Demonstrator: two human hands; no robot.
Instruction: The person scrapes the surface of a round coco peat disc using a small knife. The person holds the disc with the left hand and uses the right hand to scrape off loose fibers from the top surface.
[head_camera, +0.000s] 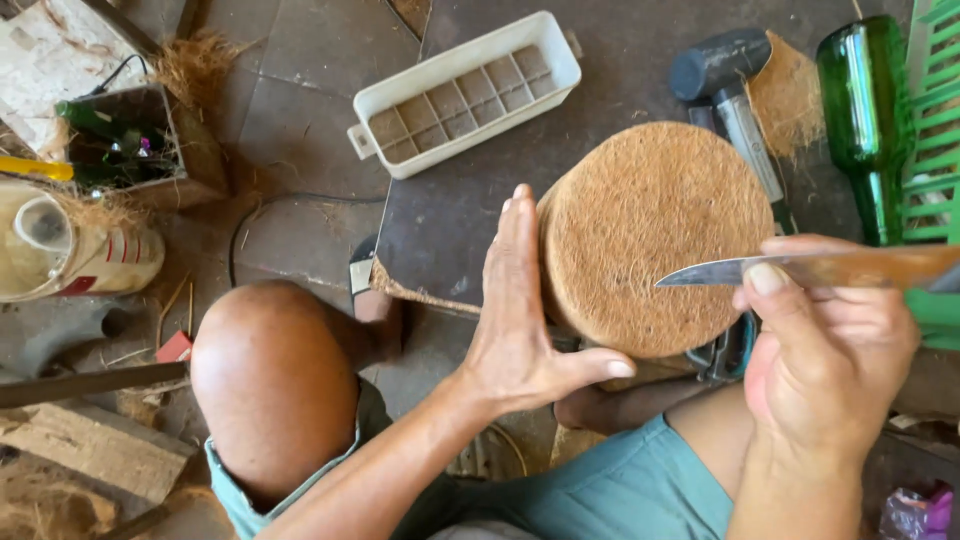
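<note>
Workshop floor, dark slab (440, 215): L hand (520, 320) open, flat vs coir disc (645, 235) at near edge; R hand (830, 350) grips knife (790, 268), tip on disc; no cut visible yet.

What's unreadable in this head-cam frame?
- Knife: handle hidden inside the right hand.
- Fibre disc: left edge behind the left hand; underside unseen.
- Green bottle: top cut by frame edge.
- Mallet: handle end passes behind the disc.

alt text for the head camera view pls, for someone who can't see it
Seen from above, a person's left hand presses flat against the side of a round brown coir pot while the right hand holds a knife, its tip over the pot. A white tray and green bottle lie nearby.
</note>
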